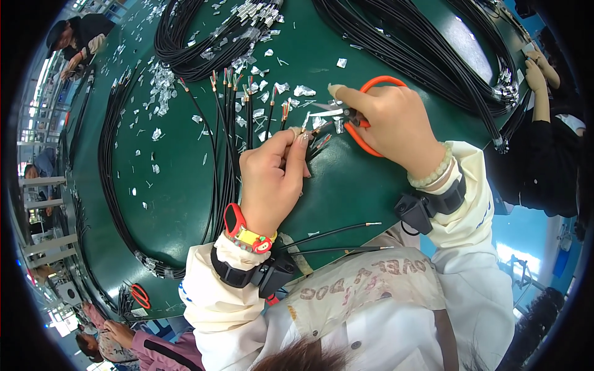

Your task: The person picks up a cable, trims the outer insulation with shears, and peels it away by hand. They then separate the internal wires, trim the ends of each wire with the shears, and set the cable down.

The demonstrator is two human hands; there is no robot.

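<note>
While we lean over the green table (346,179), our left hand (272,176) is curled nearly shut, thumb and forefinger pinching the end of a thin black cable (318,143) with its stripped, coloured wire tips pointing right. Our right hand (390,120) is closed around orange-handled scissors (365,117), fingers through the loops and forefinger stretched along the top; the short blades sit just at the cable's tip, and we cannot tell whether they touch it. Silvery foil scraps (161,86) litter the table above and left of our hands. More black cables (226,123) with bared ends lie just left of our left hand, and two loose ones (337,232) run beneath our wrists. Coiled bundles (433,55) lie further up.
</note>
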